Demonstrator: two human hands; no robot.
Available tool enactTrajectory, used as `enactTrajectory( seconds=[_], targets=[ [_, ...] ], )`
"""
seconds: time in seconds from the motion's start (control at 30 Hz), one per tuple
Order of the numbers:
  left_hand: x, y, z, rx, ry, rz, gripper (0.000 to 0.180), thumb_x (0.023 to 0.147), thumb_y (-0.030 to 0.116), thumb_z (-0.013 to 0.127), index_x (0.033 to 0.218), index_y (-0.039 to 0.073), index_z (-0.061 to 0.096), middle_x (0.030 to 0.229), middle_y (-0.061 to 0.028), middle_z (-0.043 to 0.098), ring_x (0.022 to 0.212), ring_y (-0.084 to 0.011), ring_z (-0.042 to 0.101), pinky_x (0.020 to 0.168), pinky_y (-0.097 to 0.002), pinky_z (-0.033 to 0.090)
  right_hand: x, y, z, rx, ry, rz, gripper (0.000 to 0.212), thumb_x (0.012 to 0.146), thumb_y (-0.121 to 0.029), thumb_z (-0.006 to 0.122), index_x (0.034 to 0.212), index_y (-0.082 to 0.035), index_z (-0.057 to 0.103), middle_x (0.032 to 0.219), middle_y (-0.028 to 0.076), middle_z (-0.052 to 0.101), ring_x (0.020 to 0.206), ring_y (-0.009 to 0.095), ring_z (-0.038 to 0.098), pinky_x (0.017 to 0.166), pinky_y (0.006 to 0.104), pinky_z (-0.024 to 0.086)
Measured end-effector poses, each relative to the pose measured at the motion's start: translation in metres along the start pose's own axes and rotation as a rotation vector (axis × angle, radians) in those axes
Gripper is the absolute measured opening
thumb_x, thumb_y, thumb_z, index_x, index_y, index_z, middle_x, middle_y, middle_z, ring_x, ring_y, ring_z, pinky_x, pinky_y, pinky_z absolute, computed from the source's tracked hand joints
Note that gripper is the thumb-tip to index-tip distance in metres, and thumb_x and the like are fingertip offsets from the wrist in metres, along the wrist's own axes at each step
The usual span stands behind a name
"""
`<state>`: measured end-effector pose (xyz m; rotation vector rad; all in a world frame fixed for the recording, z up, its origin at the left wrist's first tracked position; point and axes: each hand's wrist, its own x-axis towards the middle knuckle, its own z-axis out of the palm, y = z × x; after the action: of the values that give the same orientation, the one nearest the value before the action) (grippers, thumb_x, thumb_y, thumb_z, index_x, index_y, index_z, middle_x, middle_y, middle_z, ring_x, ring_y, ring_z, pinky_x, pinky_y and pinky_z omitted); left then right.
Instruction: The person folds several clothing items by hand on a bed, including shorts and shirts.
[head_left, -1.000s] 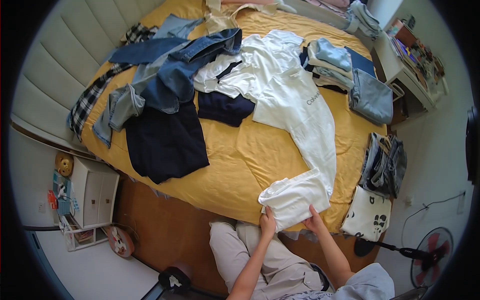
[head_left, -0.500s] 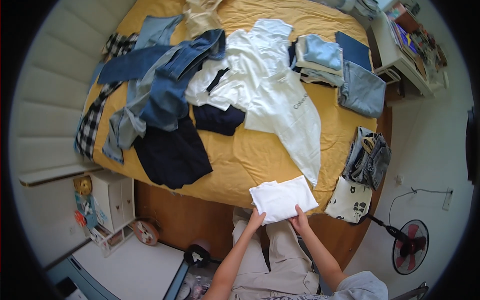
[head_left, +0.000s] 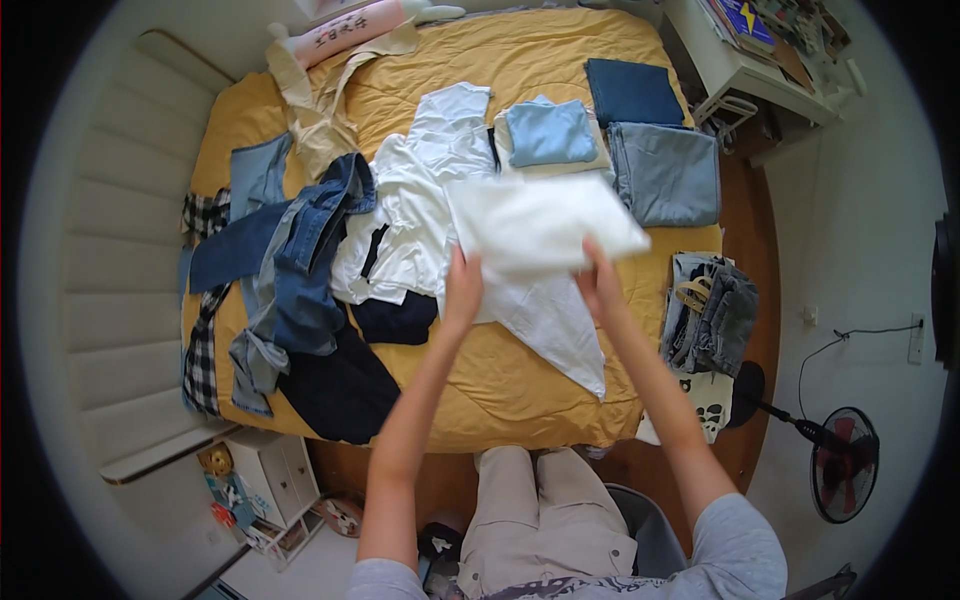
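Note:
Both my arms reach out over the bed, carrying a folded white garment [head_left: 545, 220] that is blurred by motion. My left hand [head_left: 464, 290] grips its near left edge, and my right hand [head_left: 598, 283] pinches the near edge further right. Under it lies a loose white shirt [head_left: 560, 335], partly hidden. Just beyond the folded garment is a stack topped with a folded light blue garment [head_left: 550, 132]. Right of that stack lie folded light blue jeans [head_left: 665, 172] and a folded dark blue garment [head_left: 633, 92].
Rumpled jeans [head_left: 315, 250], a black garment [head_left: 340, 390] and a checked shirt [head_left: 200, 350] cover the left of the yellow bed [head_left: 470, 400]. Folded grey jeans [head_left: 722, 310] sit at the right edge. A fan [head_left: 845, 463] stands at the right wall, a white desk [head_left: 740, 70] at the far right.
My hands have carried the folded white garment from the bed's near edge outward over the bed, up to the stack with the light blue top. The view has shifted too.

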<state>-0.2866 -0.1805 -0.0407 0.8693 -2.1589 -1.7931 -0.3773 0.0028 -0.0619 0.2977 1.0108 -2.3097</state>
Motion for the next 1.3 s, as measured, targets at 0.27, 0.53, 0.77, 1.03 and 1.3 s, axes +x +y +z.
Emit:
enactTrajectory(
  seconds=[0.27, 0.53, 0.77, 1.03, 1.3],
  targets=[
    [0.196, 0.054, 0.040, 0.014, 0.089, 0.479, 0.032, 0.086, 0.026, 0.040, 0.092, -0.005, 0.048, 0.083, -0.0188, 0.052, 0.079, -0.0291, 0.049, 0.074, -0.0350, 0.038, 0.166, -0.077, 0.054, 0.104, -0.126, -0.286, 0.030, 0.079, -0.012, 0.053, 0.108, -0.004, 0.046, 0.107, 0.007, 0.052, 0.099, 0.018, 0.050, 0.084, 0.0326, 0.040],
    [0.229, -0.098, 0.087, 0.073, 0.047, 0.191, 0.041, 0.085, 0.031, 0.040, 0.096, -0.007, 0.051, 0.095, -0.0256, 0.051, 0.093, -0.0377, 0.044, 0.085, -0.0379, 0.033, 0.222, -0.019, -0.081, -0.037, 0.191, 0.038, 0.023, 0.082, -0.014, 0.047, 0.102, -0.002, 0.045, 0.098, 0.013, 0.054, 0.096, 0.026, 0.052, 0.088, 0.0390, 0.039],
    [0.097, -0.228, -0.015, 0.513, 0.286, -0.142, 0.059, 0.080, 0.031, 0.053, 0.119, -0.007, 0.031, 0.117, -0.0249, 0.035, 0.107, -0.0360, 0.037, 0.092, -0.0374, 0.030, 0.048, 0.051, -0.184, -0.228, 0.291, 0.218, 0.027, 0.084, -0.022, 0.048, 0.102, -0.003, 0.049, 0.103, 0.013, 0.055, 0.094, 0.020, 0.054, 0.084, 0.0327, 0.043],
    [0.044, -0.174, -0.014, 0.310, 0.140, -0.172, 0.049, 0.083, 0.028, 0.050, 0.112, -0.009, 0.039, 0.109, -0.0255, 0.048, 0.105, -0.0310, 0.045, 0.091, -0.0327, 0.033, -0.151, 0.153, -0.220, -0.211, 0.471, 0.606, 0.022, 0.083, -0.018, 0.047, 0.099, -0.003, 0.048, 0.085, 0.007, 0.058, 0.072, 0.014, 0.056, 0.067, 0.0272, 0.048],
    [-0.181, -0.020, 0.034, 0.407, -0.799, 0.157, 0.028, 0.081, 0.023, 0.043, 0.105, 0.012, 0.051, 0.072, -0.0188, 0.057, 0.063, -0.0354, 0.056, 0.055, -0.0443, 0.043, -0.185, 0.128, -0.183, -1.112, 0.191, -0.157, 0.071, 0.073, -0.005, 0.058, 0.129, -0.006, 0.014, 0.120, 0.016, 0.032, 0.088, 0.019, 0.051, 0.072, 0.0282, 0.046]
  ],
)
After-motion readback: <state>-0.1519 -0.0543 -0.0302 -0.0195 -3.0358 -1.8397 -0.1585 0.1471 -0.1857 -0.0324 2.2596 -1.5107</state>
